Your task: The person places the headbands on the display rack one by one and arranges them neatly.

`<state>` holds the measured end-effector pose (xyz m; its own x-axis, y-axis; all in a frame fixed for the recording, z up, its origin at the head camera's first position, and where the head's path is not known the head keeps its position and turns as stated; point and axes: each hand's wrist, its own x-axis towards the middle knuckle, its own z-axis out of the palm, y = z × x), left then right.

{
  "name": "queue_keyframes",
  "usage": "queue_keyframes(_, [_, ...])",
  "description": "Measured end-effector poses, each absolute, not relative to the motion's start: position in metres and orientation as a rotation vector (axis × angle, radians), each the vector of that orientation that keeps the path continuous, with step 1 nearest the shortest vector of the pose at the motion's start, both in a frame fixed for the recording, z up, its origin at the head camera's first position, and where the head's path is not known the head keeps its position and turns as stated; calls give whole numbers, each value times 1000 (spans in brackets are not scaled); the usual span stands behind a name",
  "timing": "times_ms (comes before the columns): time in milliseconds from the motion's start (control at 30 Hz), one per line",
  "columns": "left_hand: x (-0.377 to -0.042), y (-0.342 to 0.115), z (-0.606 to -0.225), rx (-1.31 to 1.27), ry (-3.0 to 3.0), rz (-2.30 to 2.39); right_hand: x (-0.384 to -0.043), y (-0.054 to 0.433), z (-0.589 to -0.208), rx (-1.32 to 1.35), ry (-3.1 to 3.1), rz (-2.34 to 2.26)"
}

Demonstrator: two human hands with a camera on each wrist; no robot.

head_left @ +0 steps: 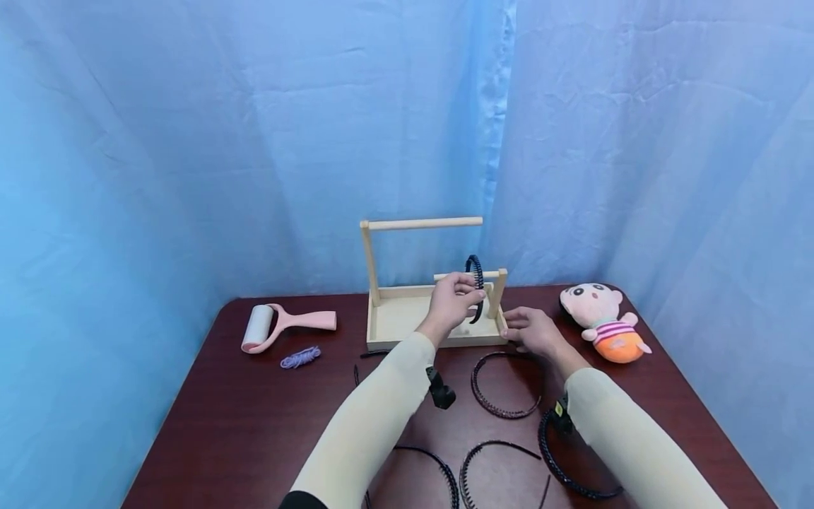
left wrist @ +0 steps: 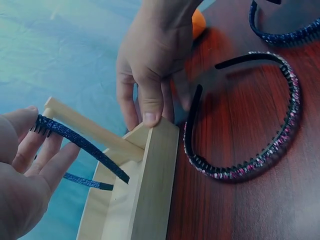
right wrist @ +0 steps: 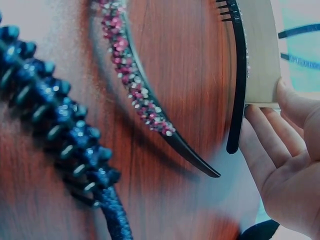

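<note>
My left hand (head_left: 453, 305) pinches a dark blue glittery headband (left wrist: 85, 142) with comb teeth between thumb and fingers. The headband hangs around the short rod (head_left: 467, 276) of a pale wooden stand (head_left: 407, 344), its ends pointing down toward the tray. At the stand's right corner, my right hand (head_left: 534, 331) grips the tray wall, thumb on the edge and fingers against the outside. A headband with pink and silver stones (left wrist: 240, 172) lies on the table just in front of that corner.
More headbands lie nearer me, including a dark blue one (head_left: 566, 474) under the right forearm and a dark one (head_left: 467, 481). A pink lint roller (head_left: 299, 322) and purple cord (head_left: 300, 357) lie left; a plush doll (head_left: 607, 325) lies right. Blue curtains (head_left: 356, 141) hang behind.
</note>
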<state>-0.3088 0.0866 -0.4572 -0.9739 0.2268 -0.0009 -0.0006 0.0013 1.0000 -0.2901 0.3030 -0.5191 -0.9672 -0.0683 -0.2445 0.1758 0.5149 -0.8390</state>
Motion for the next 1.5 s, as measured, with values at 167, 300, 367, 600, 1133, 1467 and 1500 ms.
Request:
queue_keyframes(167, [-312, 97, -458, 239, 2125, 2062, -289, 302, -517, 75, 2520, -1429])
queue_keyframes(300, [-312, 103, -461, 227, 2121, 2057, -289, 302, -517, 83, 2523, -1428])
queue_keyframes(367, [-312, 106, -462, 222, 2120, 2057, -289, 302, -517, 86, 2520, -1420])
queue_keyframes(600, [-312, 113, -466, 238, 2171, 1996, -289, 303, -519, 115, 2509, -1418])
queue_keyframes(1133, [-309, 113, -466, 237, 2184, 1975, -289, 303, -520, 110, 2520, -1418])
queue_keyframes(1467, [-306, 84, -467, 366, 2331, 1841, -289, 303, -521, 104, 2516, -1433])
queue_keyframes(1500, [-304, 77, -466, 390, 2344, 1835, -288, 303, -520, 102, 2516, -1434])
